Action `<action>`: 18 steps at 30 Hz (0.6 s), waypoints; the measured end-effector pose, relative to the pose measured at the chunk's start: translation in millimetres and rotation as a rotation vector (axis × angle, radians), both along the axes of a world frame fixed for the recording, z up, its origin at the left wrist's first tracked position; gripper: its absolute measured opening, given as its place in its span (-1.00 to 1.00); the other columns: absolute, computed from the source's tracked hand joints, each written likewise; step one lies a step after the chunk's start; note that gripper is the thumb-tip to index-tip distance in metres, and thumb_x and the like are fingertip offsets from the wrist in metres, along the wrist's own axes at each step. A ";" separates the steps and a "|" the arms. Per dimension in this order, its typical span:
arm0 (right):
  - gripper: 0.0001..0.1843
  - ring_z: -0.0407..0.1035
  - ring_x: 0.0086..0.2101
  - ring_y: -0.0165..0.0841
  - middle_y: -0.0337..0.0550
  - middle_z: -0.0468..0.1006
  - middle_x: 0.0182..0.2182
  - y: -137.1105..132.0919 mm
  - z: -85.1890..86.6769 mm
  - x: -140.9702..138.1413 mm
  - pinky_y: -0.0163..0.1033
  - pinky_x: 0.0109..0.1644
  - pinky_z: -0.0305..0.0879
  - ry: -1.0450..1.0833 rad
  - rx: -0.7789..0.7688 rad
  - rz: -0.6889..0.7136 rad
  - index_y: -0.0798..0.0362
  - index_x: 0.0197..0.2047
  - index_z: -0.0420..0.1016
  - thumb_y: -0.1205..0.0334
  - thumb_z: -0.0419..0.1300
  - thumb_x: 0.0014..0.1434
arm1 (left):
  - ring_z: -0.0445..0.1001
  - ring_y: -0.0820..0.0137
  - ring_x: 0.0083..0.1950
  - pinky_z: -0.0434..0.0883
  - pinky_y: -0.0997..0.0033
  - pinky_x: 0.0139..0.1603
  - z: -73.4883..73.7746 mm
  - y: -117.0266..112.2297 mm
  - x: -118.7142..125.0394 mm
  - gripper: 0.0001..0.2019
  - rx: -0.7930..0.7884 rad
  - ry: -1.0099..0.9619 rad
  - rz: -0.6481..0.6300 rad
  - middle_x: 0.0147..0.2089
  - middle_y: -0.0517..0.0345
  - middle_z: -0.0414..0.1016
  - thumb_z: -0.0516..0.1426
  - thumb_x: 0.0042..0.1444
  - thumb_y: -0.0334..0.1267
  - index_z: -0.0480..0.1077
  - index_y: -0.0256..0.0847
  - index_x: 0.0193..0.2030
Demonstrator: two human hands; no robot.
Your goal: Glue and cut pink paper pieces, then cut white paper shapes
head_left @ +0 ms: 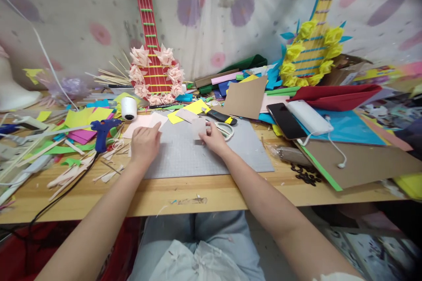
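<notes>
The top edge crops the yellow guitar (310,58); 1 white form (15,84) (far left) is cut off too. The right hand (212,137) partly hides the scissors (231,131).

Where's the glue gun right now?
In the head view, the glue gun is on the left side of the table, left of the left hand and beside the magenta paper, with the white cylinder just beyond to its right.

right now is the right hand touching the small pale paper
Touching: head view shows the right hand pinching the small pale paper by its right edge.
</notes>
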State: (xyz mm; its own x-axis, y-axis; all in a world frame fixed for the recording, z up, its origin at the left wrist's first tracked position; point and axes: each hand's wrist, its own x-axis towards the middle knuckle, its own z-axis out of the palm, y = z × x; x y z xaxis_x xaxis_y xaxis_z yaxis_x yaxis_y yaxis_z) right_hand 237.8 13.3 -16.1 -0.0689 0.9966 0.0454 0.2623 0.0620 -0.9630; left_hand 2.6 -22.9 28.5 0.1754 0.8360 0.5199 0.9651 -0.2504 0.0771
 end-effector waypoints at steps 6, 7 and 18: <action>-0.77 0.22 -0.63 -0.53 -0.36 0.37 -0.58 -2.7 4.4 -1.6 -0.43 -0.59 0.12 0.096 -0.111 0.103 0.05 -0.16 0.29 0.26 0.05 0.07 | 0.39 0.20 -0.06 0.37 0.16 -0.09 -17.8 26.6 53.8 -0.53 -0.087 -0.419 -0.047 -0.12 -0.11 0.41 -0.01 0.04 -0.41 0.22 -0.26 0.15; -0.76 0.22 -0.62 -0.53 -0.34 0.38 -0.56 -2.1 4.6 -0.5 -0.42 -0.58 0.12 0.086 -0.110 0.094 0.05 -0.15 0.33 0.24 0.04 0.09 | 0.34 0.21 0.03 0.39 0.20 -0.09 -22.9 29.0 57.3 -0.46 -0.081 -0.496 -0.104 0.01 -0.13 0.33 0.01 -0.01 -0.45 0.17 -0.24 0.18; -0.72 0.38 -0.31 -0.44 -0.19 0.54 -0.26 -1.9 10.8 -3.0 -0.31 -0.19 0.25 -0.037 -0.037 0.171 0.10 -0.15 0.48 0.31 0.03 0.11 | 0.16 0.21 0.24 0.36 0.25 0.06 -39.5 15.6 52.8 -0.35 -0.415 -0.756 -0.560 0.25 -0.06 0.07 0.23 -0.12 -0.21 0.18 -0.10 0.17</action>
State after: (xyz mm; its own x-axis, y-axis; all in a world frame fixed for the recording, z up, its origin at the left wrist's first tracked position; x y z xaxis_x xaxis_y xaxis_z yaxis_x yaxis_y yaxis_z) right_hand 234.7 11.3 -5.3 -0.2386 0.9711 0.0036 0.2865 0.0739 -0.9552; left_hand 55.4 -7.2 -11.0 0.3425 0.8740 0.3447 0.3816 -0.4646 0.7991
